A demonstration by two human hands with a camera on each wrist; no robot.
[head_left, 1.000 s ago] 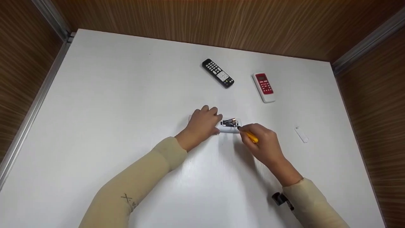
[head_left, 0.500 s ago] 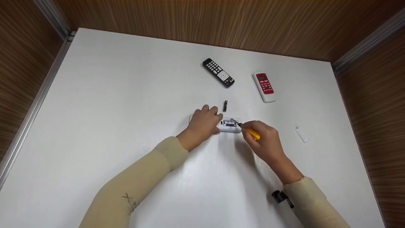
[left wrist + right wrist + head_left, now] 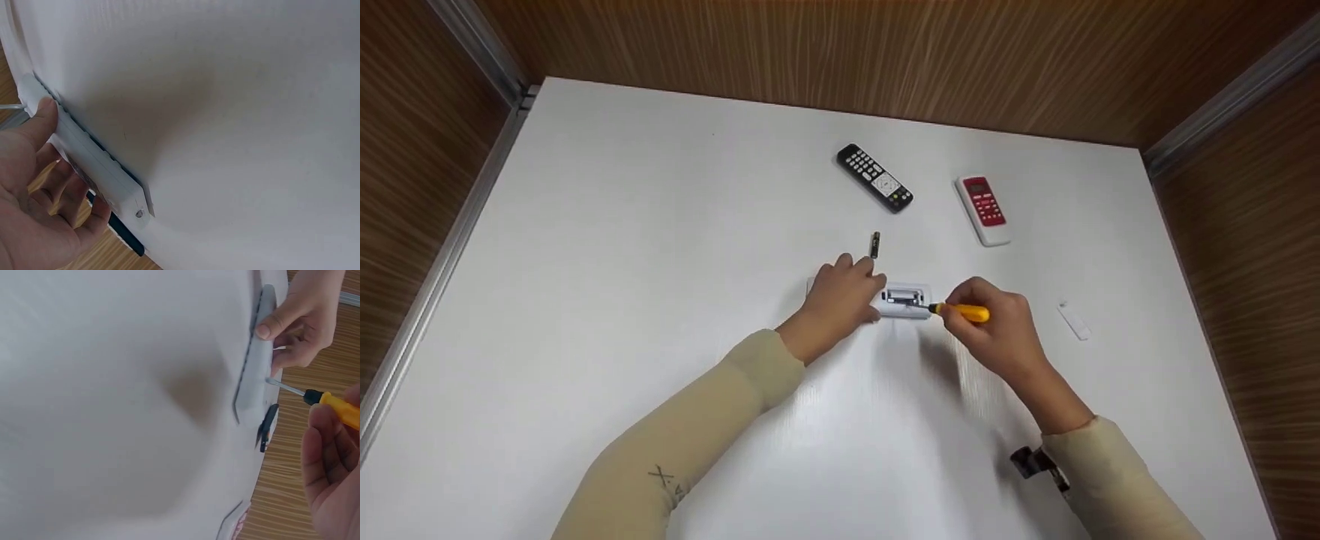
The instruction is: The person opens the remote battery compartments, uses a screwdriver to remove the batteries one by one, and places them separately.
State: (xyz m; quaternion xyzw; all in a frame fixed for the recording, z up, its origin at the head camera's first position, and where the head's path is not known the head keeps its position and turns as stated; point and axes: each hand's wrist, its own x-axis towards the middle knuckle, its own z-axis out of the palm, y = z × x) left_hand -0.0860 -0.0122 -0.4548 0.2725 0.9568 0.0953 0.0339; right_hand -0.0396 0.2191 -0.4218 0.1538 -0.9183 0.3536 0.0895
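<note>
A white remote control (image 3: pixel 911 310) lies face down on the table, its battery compartment (image 3: pixel 903 295) uncovered. My left hand (image 3: pixel 841 296) holds the remote across its left part, the thumb on the near edge and the fingers on the far edge, as the left wrist view also shows. In my right hand (image 3: pixel 994 322) is a yellow-handled screwdriver (image 3: pixel 976 313), pinched by the handle. Its metal tip reaches into the near side of the compartment, where a dark, battery-like shape shows. A loose battery (image 3: pixel 875 244) lies on the table just beyond my left fingers.
A black remote control (image 3: pixel 874 178) and a white remote control with a red face (image 3: pixel 983 211) lie farther back. To the right is a small white battery cover (image 3: pixel 1073 321). Wood-patterned panels (image 3: pixel 840 52) border the white table (image 3: pixel 660 187).
One battery has come out of the compartment and moved left along the table to beside my left fingers. The screwdriver tip has shifted toward the compartment's near side. My left hand stays put.
</note>
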